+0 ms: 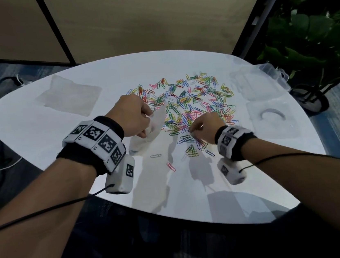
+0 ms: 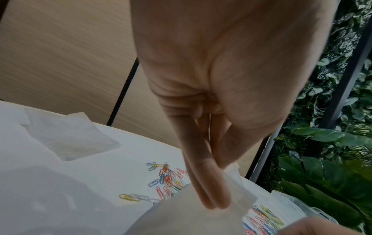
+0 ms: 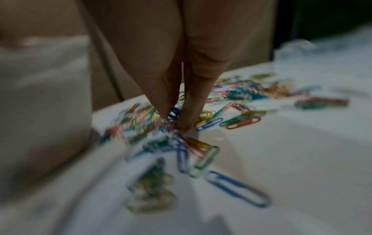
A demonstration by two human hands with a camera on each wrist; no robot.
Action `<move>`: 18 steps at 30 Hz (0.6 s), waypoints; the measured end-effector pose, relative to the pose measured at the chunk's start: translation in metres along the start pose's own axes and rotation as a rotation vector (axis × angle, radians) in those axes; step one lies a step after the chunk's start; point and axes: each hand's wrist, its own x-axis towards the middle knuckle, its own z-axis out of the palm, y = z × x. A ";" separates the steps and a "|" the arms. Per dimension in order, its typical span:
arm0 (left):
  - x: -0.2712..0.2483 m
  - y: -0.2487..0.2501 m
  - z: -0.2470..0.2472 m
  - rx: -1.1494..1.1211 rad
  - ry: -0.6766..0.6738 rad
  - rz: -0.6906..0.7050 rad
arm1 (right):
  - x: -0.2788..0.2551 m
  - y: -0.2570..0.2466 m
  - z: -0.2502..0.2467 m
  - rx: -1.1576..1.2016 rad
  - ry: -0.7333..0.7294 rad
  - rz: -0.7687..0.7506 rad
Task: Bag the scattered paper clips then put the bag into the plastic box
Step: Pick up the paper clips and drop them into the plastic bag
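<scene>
From above the white bench (image 1: 36,132), left hand (image 1: 130,117) grasping the clear bag (image 1: 153,124) at nine o'clock of the paper clips (image 1: 191,102), right hand (image 1: 205,127) pinching clips at six, plastic box (image 1: 273,73) at three, left wrist view, fingers (image 2: 207,190) pinching the bag's rim, right wrist view, blurred, fingertips (image 3: 187,120) closed on a clip cluster.

The paper clips (image 1: 191,102) in front of me are a mix of blue, green, yellow, pink, red and orange on my plain white worktop (image 1: 36,132). My wristbands (image 1: 95,142) are black with white blocks printed in black square codes. The bag (image 1: 153,126) is translucent white.
</scene>
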 end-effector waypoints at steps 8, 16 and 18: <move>0.002 0.002 0.002 -0.011 -0.024 -0.014 | 0.000 -0.037 -0.044 1.346 -0.118 0.225; 0.003 0.005 0.005 -0.051 -0.010 -0.006 | -0.015 -0.092 -0.029 1.117 -0.163 -0.043; 0.003 0.005 0.003 -0.062 0.017 -0.006 | -0.013 -0.095 -0.020 0.624 -0.020 -0.153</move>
